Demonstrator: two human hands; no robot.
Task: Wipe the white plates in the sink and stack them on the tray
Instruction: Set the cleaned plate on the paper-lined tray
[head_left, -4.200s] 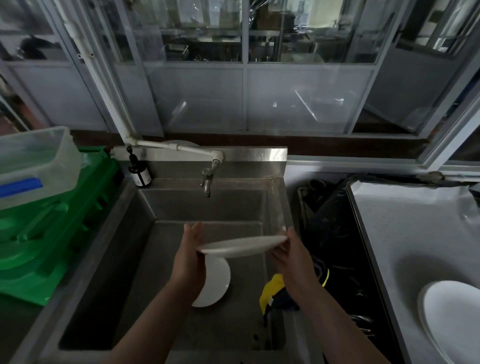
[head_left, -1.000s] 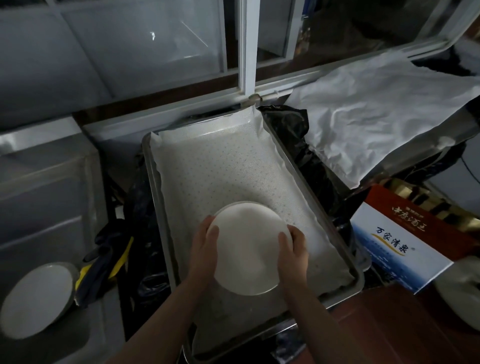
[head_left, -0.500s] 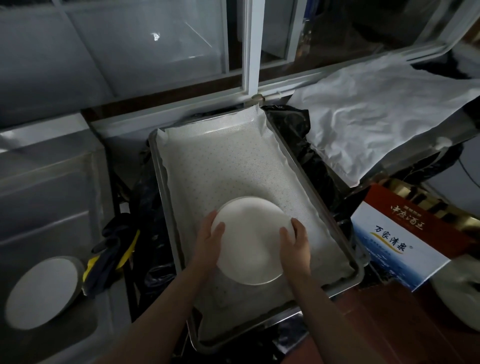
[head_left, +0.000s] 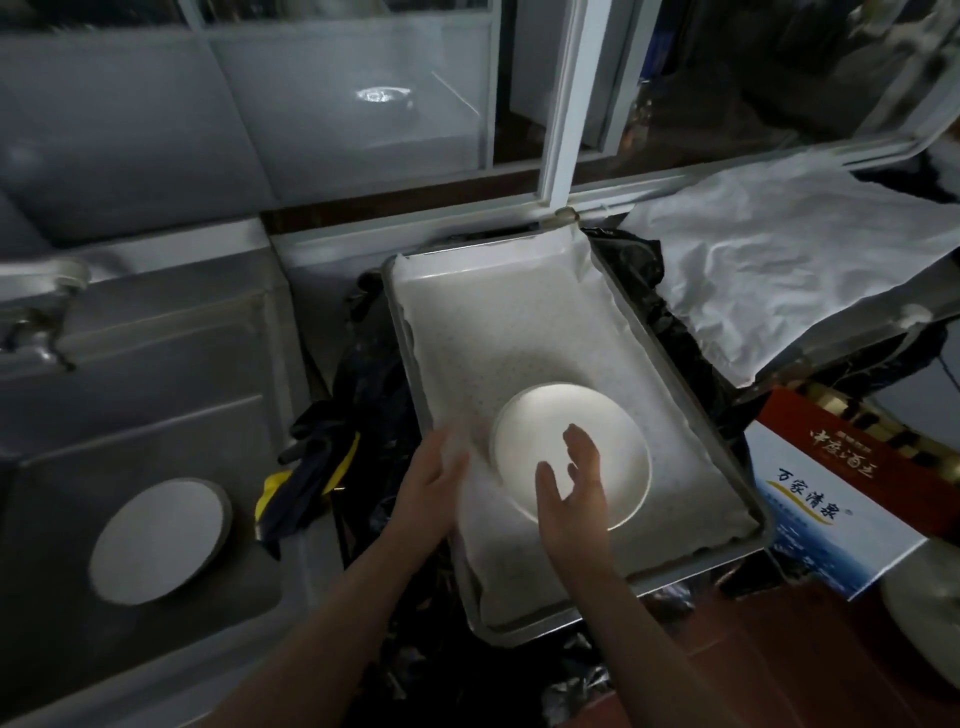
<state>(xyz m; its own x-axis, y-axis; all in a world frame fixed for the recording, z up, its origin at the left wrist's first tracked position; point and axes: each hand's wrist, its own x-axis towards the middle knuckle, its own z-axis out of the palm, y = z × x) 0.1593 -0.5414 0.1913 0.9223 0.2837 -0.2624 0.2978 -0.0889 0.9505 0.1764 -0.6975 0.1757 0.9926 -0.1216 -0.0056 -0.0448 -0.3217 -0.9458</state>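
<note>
Lined tray (head_left: 724, 452) holds plate (head_left: 613, 441); hands (head_left: 574, 491) open.

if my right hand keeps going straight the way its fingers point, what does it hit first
Most likely the stacked white plates on the tray. The right hand is open, its fingers pointing up-frame over the plates, apparently just above them. Depth is unclear: if level, it may pass over to the paper liner.

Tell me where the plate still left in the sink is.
In the head view, lower left: the white plate lies on the sink floor, left of the yellow-and-dark gloves and the tray.
</note>
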